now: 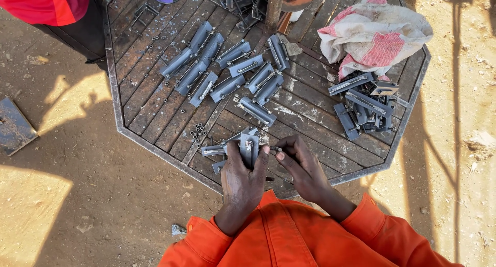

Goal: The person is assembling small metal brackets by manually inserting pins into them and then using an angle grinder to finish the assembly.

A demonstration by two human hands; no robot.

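Note:
My left hand point(243, 176) grips a grey metal latch bracket point(249, 145) upright at the near edge of the wooden octagonal table point(155, 117). My right hand point(302, 166) pinches a small metal pin or bolt point(275, 149) against the bracket's right side. Two more grey brackets point(214, 151) lie just left of my left hand, and several small nuts point(197, 132) are scattered beyond them. Both orange sleeves show at the bottom of the head view.
Rows of finished grey latches point(227, 70) cover the table's middle. A darker pile of bracket parts point(364, 107) lies right, beside a red and white cloth sack point(374, 34). A person in red point(51, 8) stands far left. A metal plate point(15, 125) lies on dirt.

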